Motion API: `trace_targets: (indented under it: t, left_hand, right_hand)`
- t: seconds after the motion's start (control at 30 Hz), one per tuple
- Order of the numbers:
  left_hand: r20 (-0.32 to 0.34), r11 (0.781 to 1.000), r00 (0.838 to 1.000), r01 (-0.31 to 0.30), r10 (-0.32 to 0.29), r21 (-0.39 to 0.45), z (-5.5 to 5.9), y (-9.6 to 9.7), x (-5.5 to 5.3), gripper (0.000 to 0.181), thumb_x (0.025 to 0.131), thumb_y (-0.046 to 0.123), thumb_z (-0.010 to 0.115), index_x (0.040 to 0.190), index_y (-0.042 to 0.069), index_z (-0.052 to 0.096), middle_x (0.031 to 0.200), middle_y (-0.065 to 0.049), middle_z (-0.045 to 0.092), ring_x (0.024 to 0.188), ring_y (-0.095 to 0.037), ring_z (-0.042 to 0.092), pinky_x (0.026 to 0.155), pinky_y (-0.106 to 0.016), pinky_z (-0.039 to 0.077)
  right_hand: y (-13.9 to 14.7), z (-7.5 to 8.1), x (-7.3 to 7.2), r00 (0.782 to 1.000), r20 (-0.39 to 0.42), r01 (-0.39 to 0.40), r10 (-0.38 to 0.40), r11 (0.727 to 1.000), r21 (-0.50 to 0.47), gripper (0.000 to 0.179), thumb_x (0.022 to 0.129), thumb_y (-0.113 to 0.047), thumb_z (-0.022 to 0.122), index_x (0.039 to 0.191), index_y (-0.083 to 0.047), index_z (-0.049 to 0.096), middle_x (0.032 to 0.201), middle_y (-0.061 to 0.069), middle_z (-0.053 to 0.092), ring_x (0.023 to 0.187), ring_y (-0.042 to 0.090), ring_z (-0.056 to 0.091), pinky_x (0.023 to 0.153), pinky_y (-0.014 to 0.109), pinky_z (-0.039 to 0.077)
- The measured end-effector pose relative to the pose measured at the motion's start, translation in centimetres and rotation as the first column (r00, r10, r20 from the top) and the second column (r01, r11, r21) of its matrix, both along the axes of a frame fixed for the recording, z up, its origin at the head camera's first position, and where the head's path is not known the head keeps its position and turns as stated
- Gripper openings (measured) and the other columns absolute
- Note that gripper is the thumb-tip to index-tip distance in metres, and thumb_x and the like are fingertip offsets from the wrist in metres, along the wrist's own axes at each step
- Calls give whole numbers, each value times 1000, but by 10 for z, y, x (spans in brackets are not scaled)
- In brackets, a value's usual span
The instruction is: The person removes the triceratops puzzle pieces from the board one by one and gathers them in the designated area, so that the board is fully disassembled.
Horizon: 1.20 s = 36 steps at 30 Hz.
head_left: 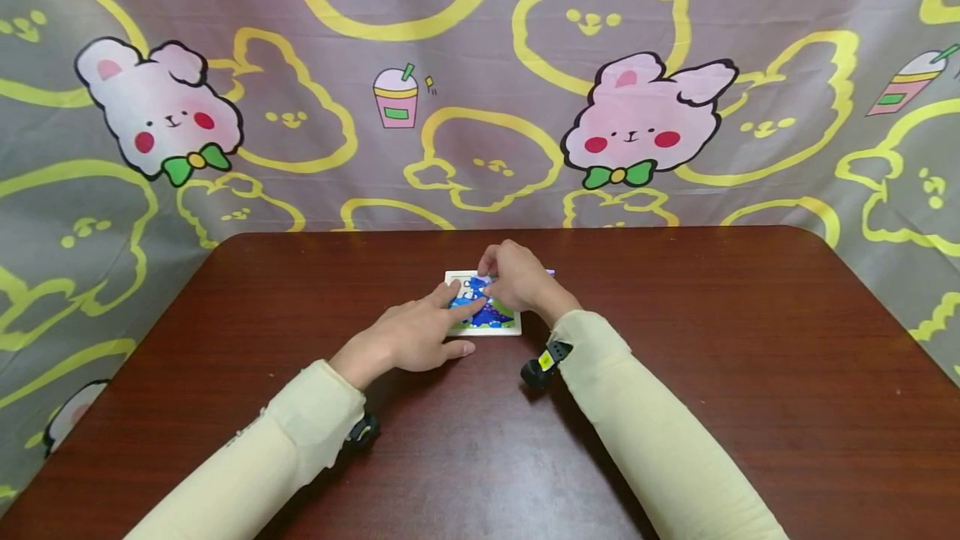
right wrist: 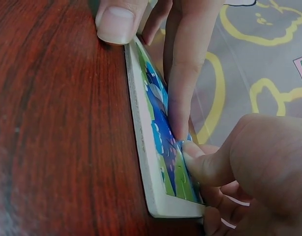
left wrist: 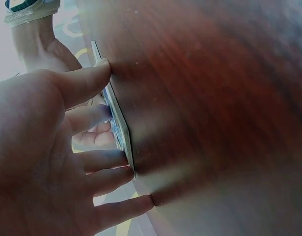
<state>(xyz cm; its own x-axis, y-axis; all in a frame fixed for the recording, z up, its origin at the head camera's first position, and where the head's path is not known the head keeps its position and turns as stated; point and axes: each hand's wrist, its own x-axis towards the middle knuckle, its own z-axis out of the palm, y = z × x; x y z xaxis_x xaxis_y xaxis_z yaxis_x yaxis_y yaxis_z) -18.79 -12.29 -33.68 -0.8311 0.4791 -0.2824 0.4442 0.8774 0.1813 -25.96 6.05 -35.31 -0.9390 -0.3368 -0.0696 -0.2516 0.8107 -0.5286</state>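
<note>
A small picture puzzle (head_left: pixel 491 322) in a white frame lies on the table, showing a blue dinosaur on green. My left hand (head_left: pixel 420 332) spreads over its left side, the index fingertip pressing on the picture and the thumb out at the near edge. From the far right, my right hand (head_left: pixel 519 277) reaches over the board with fingers curled. Its thumb (right wrist: pixel 202 162) and fingers pinch a small puzzle piece right beside the left index fingertip; most of this piece is hidden. In the left wrist view, the frame (left wrist: pixel 122 123) shows edge-on behind my left fingers.
The dark reddish-brown table (head_left: pixel 712 357) extends on all sides of the puzzle. A bit of purple (head_left: pixel 551 272) shows past the right hand at the board's far right corner. Behind the table's far edge hangs a patterned cloth (head_left: pixel 480 48).
</note>
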Motion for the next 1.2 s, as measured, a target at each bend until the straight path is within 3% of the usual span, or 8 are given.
trace_targets:
  t: [0.5,0.67,0.8,1.2]
  left_hand:
    - [2,1000,1000,-2,2,9,2,2,2,70,106,48,62,168,35,32,177,-19,21,152,-46,44,108,-66,52]
    - [4,1000,1000,-2,2,10,2,1,2,70,106,48,62,168,35,31,177,-18,20,152,-45,45,108,-66,52]
    - [4,1000,1000,2,-2,10,2,0,2,70,106,48,61,168,34,32,177,-18,20,153,-45,45,108,-66,52]
    - [2,1000,1000,-6,6,2,-1,1,1,70,106,48,62,168,34,31,177,-19,21,153,-44,44,108,-66,51]
  right_hand:
    - [4,-8,2,999,-37,28,-32,994,-103,18,92,-7,80,107,-10,71,118,11,62,111,27,60,104,41,51]
    - [4,-9,3,999,-42,23,-30,989,-144,22,91,-2,78,105,-14,66,114,9,60,107,27,58,97,41,50]
    - [4,-9,3,998,-55,-1,-6,992,-126,23,91,-1,76,105,-16,65,110,8,61,103,27,57,93,40,49]
    - [5,-6,4,999,-32,-19,17,996,-84,22,95,-10,76,116,-10,70,111,9,66,104,25,61,97,39,52]
